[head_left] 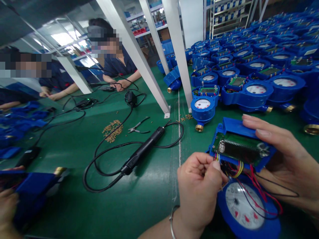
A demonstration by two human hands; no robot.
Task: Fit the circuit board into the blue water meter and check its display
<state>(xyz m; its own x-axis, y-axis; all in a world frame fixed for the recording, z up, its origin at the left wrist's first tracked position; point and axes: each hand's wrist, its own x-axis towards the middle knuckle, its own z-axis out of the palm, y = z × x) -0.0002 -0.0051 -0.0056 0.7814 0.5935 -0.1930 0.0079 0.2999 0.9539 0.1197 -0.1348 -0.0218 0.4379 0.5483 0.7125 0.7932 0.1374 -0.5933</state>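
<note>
A blue water meter with a round white dial fills the lower right, its blue housing tilted up and a green circuit board with a dark display showing. Red, black, yellow and white wires hang out between the board and the dial. My left hand is closed in a pinch on the thin wires at the housing's lower left corner; the fingertips partly cover them. Around the housing's right side wraps my right hand, fingers on its top edge and the palm behind it.
A black electric screwdriver with a looped cable lies at centre, near cutting pliers and a pile of brass screws. Many blue meters crowd the right. White posts rise from the green table. Co-workers sit opposite; another person's hand holds a meter at left.
</note>
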